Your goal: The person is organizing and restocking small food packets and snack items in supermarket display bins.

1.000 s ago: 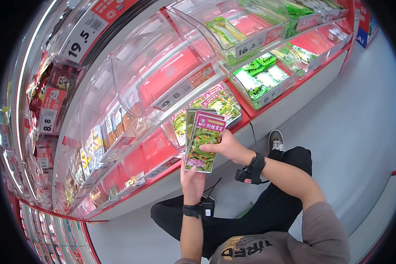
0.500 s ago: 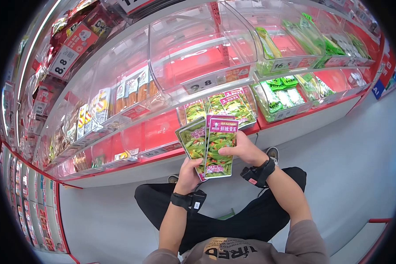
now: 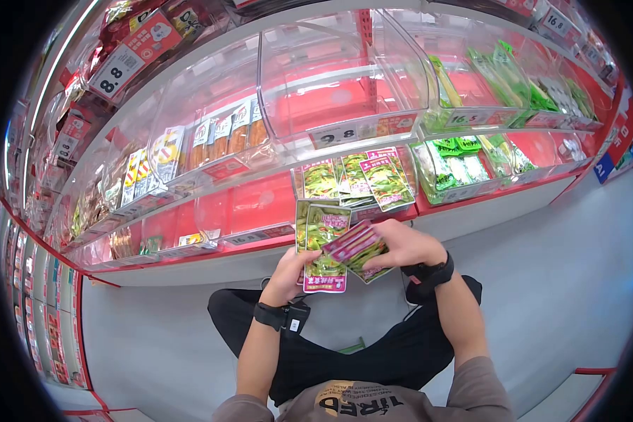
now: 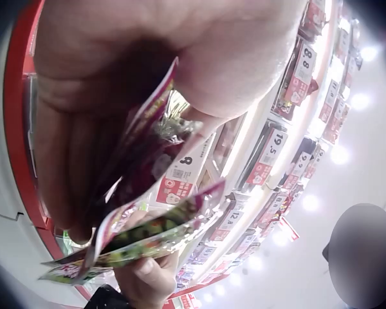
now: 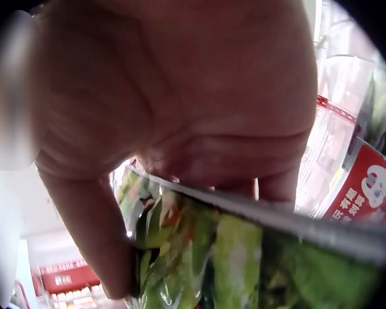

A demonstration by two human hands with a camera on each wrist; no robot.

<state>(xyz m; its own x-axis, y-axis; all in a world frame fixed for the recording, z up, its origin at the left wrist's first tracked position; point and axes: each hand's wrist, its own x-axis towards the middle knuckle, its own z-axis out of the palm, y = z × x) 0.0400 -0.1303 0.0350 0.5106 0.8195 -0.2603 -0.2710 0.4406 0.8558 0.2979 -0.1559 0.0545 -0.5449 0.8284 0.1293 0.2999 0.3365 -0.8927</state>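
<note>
In the head view the left hand (image 3: 286,276) grips some green-and-pink vegetable packets (image 3: 325,243), thumb on the front one, whose pink band faces down. The right hand (image 3: 409,247) pinches more packets (image 3: 359,252), tilted and overlapping the right edge of the left hand's packets. The left wrist view shows packets (image 4: 148,238) spread between the left hand (image 4: 141,71) and the other hand below. In the right wrist view the right hand (image 5: 180,96) has its thumb and fingers on either side of a packet (image 5: 231,251). Similar packets (image 3: 387,181) lie in the bin beyond.
Clear plastic bins (image 3: 337,91) with price tags line the shelf. Green-and-white packs (image 3: 457,171) stand to the right, brown packs (image 3: 221,141) to the left. The shelf's white base (image 3: 190,270) runs behind the hands, and the person's crossed legs (image 3: 344,352) are below.
The stack has been split: the right hand has turned its packets sideways, away from the left hand's. The left hand's front packet now shows its pink band at the bottom. The head view has shifted.
</note>
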